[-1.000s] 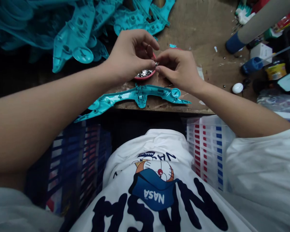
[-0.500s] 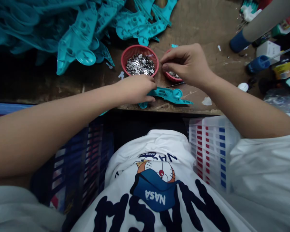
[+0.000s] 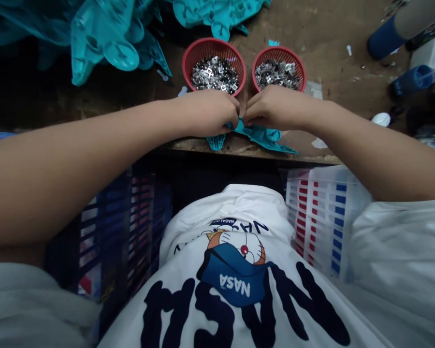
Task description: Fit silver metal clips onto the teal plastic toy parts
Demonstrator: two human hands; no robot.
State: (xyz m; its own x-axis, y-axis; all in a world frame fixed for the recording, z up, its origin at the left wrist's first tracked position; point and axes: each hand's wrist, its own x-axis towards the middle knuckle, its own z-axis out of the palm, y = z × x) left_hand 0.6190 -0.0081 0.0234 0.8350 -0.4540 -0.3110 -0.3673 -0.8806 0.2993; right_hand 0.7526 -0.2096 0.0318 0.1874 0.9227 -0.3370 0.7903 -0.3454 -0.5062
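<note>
- Teal piece [image 3: 255,134]: along the near edge of the desk [image 3: 333,48].
- Left hand [image 3: 210,113]: fingers curled closed on the teal piece.
- Right hand [image 3: 282,107]: over the teal piece, fingertips hidden; cannot tell their grip.
- Red baskets [image 3: 187,63] of metal bits: just beyond the teal piece.

Seen as a long, glossy teal part [image 3: 263,138], thin and contoured. Lies along the near edge of the tabletop [image 3: 335,82], with a short middle lobe toward that edge. Tapers to a pointed right end past a round disc. Hidden partly under both hands [image 3: 212,113] and the left forearm.
</note>
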